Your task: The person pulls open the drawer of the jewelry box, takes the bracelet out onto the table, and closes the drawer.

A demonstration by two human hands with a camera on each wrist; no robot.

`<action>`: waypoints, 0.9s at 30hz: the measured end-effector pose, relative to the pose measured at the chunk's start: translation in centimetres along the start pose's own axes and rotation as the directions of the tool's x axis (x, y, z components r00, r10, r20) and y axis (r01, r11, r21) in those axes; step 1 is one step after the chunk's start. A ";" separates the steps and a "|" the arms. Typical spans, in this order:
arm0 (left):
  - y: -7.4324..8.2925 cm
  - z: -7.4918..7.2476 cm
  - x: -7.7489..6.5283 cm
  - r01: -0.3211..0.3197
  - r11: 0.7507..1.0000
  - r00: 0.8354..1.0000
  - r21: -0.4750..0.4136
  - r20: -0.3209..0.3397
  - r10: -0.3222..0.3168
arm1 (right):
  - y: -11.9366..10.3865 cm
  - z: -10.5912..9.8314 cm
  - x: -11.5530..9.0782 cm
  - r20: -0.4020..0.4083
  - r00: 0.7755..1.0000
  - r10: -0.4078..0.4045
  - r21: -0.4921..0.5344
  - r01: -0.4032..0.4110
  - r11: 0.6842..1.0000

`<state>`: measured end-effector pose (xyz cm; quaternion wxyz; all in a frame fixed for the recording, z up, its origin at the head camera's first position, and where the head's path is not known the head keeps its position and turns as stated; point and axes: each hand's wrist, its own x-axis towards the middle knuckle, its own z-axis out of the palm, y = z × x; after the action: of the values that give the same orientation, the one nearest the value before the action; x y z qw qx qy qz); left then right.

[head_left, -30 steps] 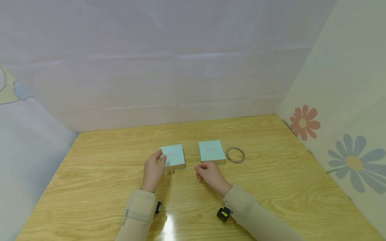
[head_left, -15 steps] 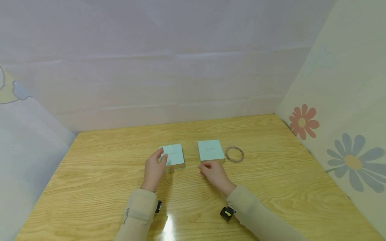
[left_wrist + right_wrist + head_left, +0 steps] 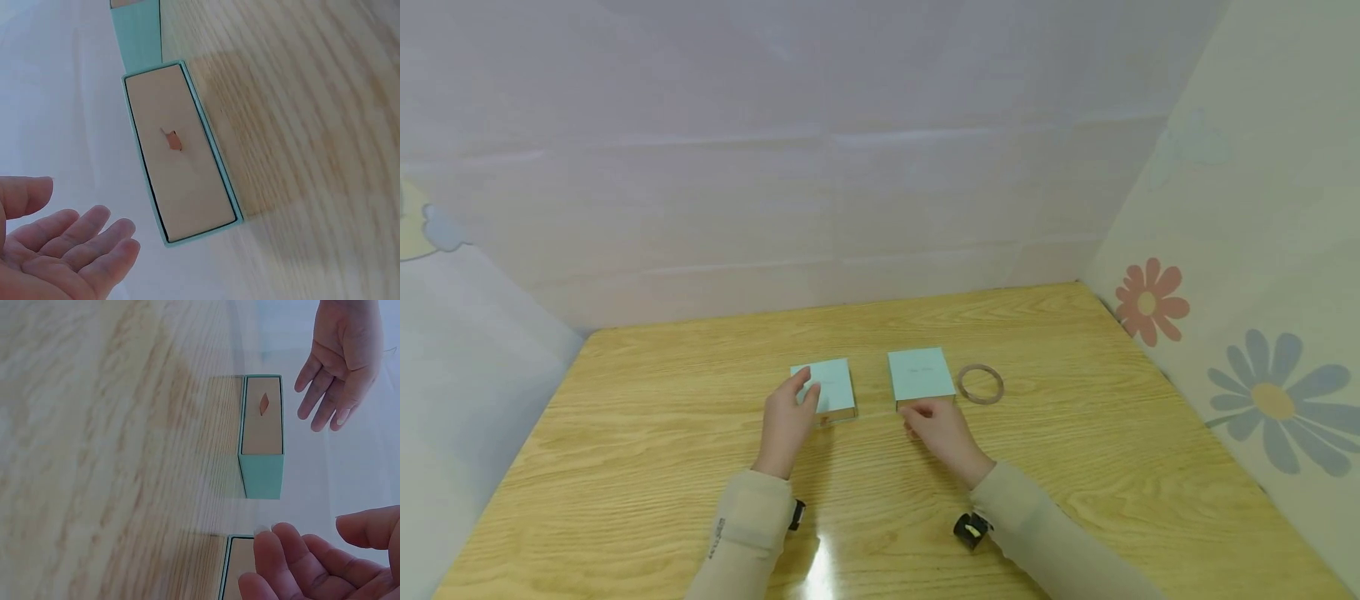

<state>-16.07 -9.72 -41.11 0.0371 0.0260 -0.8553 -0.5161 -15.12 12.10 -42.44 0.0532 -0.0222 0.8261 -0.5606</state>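
Note:
Two pale mint-green drawer boxes lie flat on the wooden table, the left box (image 3: 833, 385) and the right box (image 3: 921, 372). My left hand (image 3: 786, 425) hovers by the left box's near left corner with relaxed fingers, holding nothing. In the left wrist view, the left box's beige drawer front (image 3: 178, 169) shows a small orange-brown ribbon tab (image 3: 173, 140). My right hand (image 3: 946, 435) is at the near side of the right box, partly hiding its front. The right wrist view shows its thumb apart from loosely bent fingers (image 3: 294, 565), with nothing visible between them.
A brownish-pink bangle (image 3: 981, 384) lies just right of the right box. Pale cloth walls (image 3: 835, 200) stand along the table's back and sides. The wooden table top (image 3: 647, 433) carries both boxes and the bangle.
My right hand has moved a little to the right, closer to the right box's front. My left hand stays nearly in place. Boxes and bangle rest where they were on the table.

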 end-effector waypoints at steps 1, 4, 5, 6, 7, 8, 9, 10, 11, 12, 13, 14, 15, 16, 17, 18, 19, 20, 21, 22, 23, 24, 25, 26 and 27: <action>0.0 0.1 0.0 -0.008 1.000 1.000 0.004 0.001 0.008 | 0.1 -0.1 0.0 -0.002 1.000 0.002 -0.002 -0.002 1.000; 0.1 0.4 0.0 -0.036 0.999 0.999 0.013 0.002 0.036 | 0.2 -0.3 0.0 -0.010 1.000 0.003 -0.011 -0.003 1.000; 0.1 0.5 0.0 -0.044 0.999 0.999 0.015 0.002 0.044 | 0.3 -0.4 0.0 -0.012 1.000 0.001 -0.008 -0.002 1.000; 0.1 0.6 0.0 -0.047 0.999 0.999 0.010 0.002 0.047 | 0.4 -0.4 0.0 -0.012 1.000 0.000 -0.008 0.000 1.000; 0.2 0.7 0.0 -0.047 0.999 0.999 0.005 0.001 0.047 | 0.4 -0.5 0.0 -0.011 1.000 0.001 -0.006 -0.001 1.000; 0.3 0.8 -0.1 -0.049 0.999 0.999 -0.001 0.001 0.049 | 0.5 -0.6 0.0 -0.012 1.000 0.000 -0.004 0.000 1.000; 0.3 0.9 -0.1 -0.052 0.999 0.999 -0.003 -0.001 0.052 | 0.5 -0.7 0.0 -0.013 1.000 0.003 0.003 -0.003 1.000; 0.4 1.0 -0.1 -0.055 0.998 0.999 -0.007 -0.002 0.055 | 0.6 -0.7 0.0 -0.014 1.000 0.005 0.008 -0.005 1.000; 0.4 1.1 -0.1 -0.058 0.998 0.998 -0.007 -0.002 0.058 | 0.6 -0.8 0.0 -0.017 1.000 0.008 0.010 -0.008 1.000; 0.4 1.2 -0.1 -0.061 0.998 0.998 -0.008 -0.002 0.061 | 0.6 -0.9 0.0 -0.019 1.000 0.009 0.007 -0.009 1.000; 0.4 1.3 -0.1 -0.065 0.998 0.998 -0.006 -0.003 0.065 | 0.6 -1.0 0.0 -0.021 1.000 0.011 0.012 -0.011 1.000; 0.4 1.4 -0.1 -0.070 0.998 0.998 -0.002 -0.003 0.070 | 0.7 -1.0 0.0 -0.021 1.000 0.013 0.014 -0.013 1.000; 0.5 1.5 0.0 -0.074 0.997 0.997 0.003 -0.004 0.074 | 0.7 -1.1 0.0 -0.023 1.000 0.015 0.016 -0.015 1.000; 0.5 1.6 0.0 -0.075 0.997 0.997 0.004 -0.004 0.075 | 0.8 -1.2 0.1 -0.024 1.000 0.016 0.014 -0.015 1.000; 0.5 1.7 -0.1 -0.075 0.997 0.997 0.004 -0.003 0.075 | 0.9 -1.2 0.1 -0.026 1.000 0.015 0.012 -0.015 1.000; 0.6 1.8 -0.1 -0.076 0.997 0.997 0.002 -0.004 0.076 | 0.9 -1.3 0.1 -0.026 1.000 0.017 0.010 -0.016 1.000; 0.6 1.9 -0.1 -0.082 0.997 0.997 0.004 -0.006 0.082 | 1.0 -1.3 0.2 -0.028 0.999 0.020 0.011 -0.019 1.000; 0.7 1.9 -0.1 -0.086 0.996 0.996 0.003 -0.009 0.087 | 1.1 -1.3 0.3 -0.031 0.999 0.019 0.010 -0.019 1.000; 0.8 2.1 -0.1 -0.091 0.996 0.996 0.005 -0.011 0.091 | 1.1 -1.3 0.3 -0.034 0.999 0.016 0.008 -0.016 1.000; 0.9 2.2 -0.2 -0.098 0.995 0.995 0.003 -0.013 0.098 | 1.2 -1.4 0.3 -0.036 0.999 0.015 0.004 -0.014 1.000; 0.9 2.3 -0.2 -0.104 0.995 0.994 0.003 -0.014 0.104 | 1.3 -1.4 0.4 -0.039 0.999 0.012 -0.001 -0.012 1.000; 1.0 2.5 -0.2 -0.111 0.994 0.994 0.005 -0.015 0.111 | 1.3 -1.4 0.4 -0.042 0.999 0.010 -0.001 -0.010 1.000; 1.1 2.6 -0.2 -0.116 0.993 0.993 0.006 -0.012 0.116 | 1.3 -1.5 0.4 -0.047 0.999 0.008 -0.001 -0.008 1.000; 1.2 2.8 -0.2 -0.120 0.993 0.993 0.002 -0.007 0.120 | 1.4 -1.5 0.4 -0.050 0.999 0.006 0.000 -0.006 1.000; 1.2 2.9 -0.3 -0.123 0.992 0.992 -0.002 -0.001 0.123 | 1.3 -1.6 0.4 -0.052 0.999 0.004 0.000 -0.004 1.000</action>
<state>-16.09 -6.54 -41.43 0.0692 -0.0263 -0.8549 -0.5136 -15.62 14.02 -43.13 0.0328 -0.0059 0.8272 -0.5609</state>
